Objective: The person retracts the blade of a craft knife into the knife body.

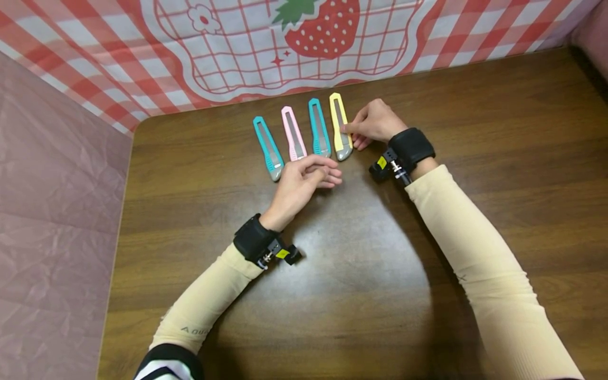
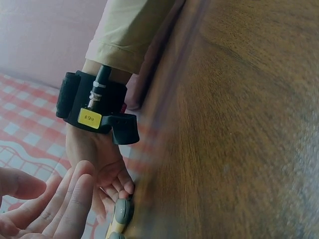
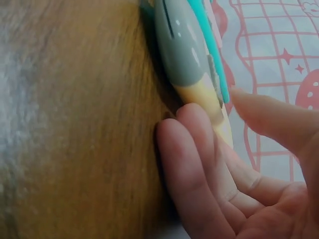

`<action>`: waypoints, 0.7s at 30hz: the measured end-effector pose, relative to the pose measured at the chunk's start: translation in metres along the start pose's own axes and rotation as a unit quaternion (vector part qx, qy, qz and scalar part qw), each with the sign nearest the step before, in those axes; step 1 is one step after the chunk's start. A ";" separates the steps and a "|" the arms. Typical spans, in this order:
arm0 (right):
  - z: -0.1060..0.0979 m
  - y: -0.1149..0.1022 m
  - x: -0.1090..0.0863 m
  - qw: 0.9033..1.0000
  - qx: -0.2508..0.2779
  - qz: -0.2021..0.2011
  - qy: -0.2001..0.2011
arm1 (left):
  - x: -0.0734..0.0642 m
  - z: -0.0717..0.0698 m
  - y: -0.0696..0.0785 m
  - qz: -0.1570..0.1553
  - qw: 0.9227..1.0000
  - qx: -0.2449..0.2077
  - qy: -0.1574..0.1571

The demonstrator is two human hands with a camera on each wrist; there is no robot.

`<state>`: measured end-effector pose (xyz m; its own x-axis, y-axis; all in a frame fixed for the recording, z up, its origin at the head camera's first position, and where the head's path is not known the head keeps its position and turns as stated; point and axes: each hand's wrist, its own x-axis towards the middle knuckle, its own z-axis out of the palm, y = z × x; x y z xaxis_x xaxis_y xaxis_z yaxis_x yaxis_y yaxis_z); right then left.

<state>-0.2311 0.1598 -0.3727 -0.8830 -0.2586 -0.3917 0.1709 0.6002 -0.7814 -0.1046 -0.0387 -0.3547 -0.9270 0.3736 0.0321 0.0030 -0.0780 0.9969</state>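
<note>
Four utility knives lie side by side on the table, handles upright in the head view. The rightmost, a yellow utility knife [image 1: 338, 119] with a grey tip, is held by my right hand [image 1: 377, 121], thumb over its face and fingers along its right edge. My left hand [image 1: 301, 184] hovers with loosely extended fingers near the lower ends of the pink utility knife [image 1: 293, 132] and a teal utility knife [image 1: 319, 126], overlapping them. Another teal utility knife [image 1: 267, 145] is leftmost, its grey tip beside my left hand. The right wrist view shows fingertips at the yellow knife's grey end [image 3: 182, 50].
The wooden table [image 1: 190, 211] meets a red-checked strawberry cloth [image 1: 237, 42] along its back edge. A pale pink sheet [image 1: 57, 211] hangs at the left. Each wrist wears a black band with a small camera.
</note>
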 end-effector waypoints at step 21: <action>0.007 0.020 -0.022 0.995 0.097 -0.016 0.020 | -0.002 -0.006 0.003 0.011 1.000 0.000 -0.001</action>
<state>-0.2045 0.1722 -0.3835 -0.9055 -0.2420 -0.3487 0.2202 0.4346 -0.8733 -0.1048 -0.0448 -0.3520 -0.9262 0.3730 0.0548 0.0240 -0.0869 0.9959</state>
